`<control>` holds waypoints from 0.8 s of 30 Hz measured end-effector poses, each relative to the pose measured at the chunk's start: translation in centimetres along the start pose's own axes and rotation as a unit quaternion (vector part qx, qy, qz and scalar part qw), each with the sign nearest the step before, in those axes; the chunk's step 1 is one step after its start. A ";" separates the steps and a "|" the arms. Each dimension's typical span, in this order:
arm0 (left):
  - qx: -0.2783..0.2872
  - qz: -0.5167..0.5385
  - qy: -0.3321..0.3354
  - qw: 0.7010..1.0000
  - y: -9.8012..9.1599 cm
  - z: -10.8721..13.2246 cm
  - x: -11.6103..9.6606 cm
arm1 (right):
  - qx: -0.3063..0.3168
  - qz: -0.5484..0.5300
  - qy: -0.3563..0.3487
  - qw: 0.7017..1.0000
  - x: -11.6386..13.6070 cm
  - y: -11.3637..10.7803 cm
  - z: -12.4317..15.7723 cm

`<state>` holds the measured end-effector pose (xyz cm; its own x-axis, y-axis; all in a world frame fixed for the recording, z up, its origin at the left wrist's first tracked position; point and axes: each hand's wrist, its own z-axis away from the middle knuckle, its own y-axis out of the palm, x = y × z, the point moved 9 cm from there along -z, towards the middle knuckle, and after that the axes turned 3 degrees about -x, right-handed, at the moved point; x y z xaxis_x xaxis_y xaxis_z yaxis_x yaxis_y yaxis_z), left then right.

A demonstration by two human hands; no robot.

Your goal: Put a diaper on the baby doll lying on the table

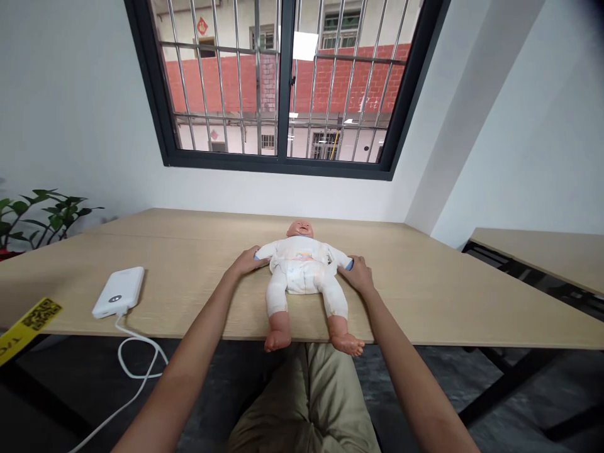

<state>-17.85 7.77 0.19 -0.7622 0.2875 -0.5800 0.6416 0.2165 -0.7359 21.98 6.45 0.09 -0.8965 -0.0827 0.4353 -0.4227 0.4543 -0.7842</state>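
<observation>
A baby doll in a white outfit with blue cuffs lies on its back on the table. Its head points toward the window, and its bare feet reach over the front edge. My left hand is closed around the end of the doll's arm on the left. On the other side, my right hand grips the opposite sleeve at its blue cuff. The doll's own hands are hidden in my grasp. Both its arms are spread outward.
The wooden table runs to the wall below a barred window. At the left lie a white power bank with a white cable hanging down, a yellow strip with a code, and a green plant.
</observation>
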 end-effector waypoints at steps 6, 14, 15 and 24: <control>0.006 -0.144 -0.007 0.990 -0.3 0.5 -0.6 | 0.008 0.110 0.019 0.994 0.1 -0.2 0.2; -0.088 -0.269 -0.017 0.959 -1.0 1.5 -1.3 | -0.009 0.121 0.067 0.990 -0.7 -0.4 0.1; -0.094 -0.275 -0.017 0.957 -0.9 1.4 -1.2 | -0.010 0.121 0.073 0.990 -0.8 -0.4 0.1; -0.055 -0.238 -0.030 0.969 -0.3 1.3 -0.2 | -0.032 0.100 0.087 0.991 -1.6 -0.5 0.4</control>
<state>-17.99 6.49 0.07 -0.9756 0.0766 -0.2056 0.2188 0.4106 -0.8852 23.62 6.02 -0.40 -0.9223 0.1664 0.3488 -0.2252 0.5022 -0.8349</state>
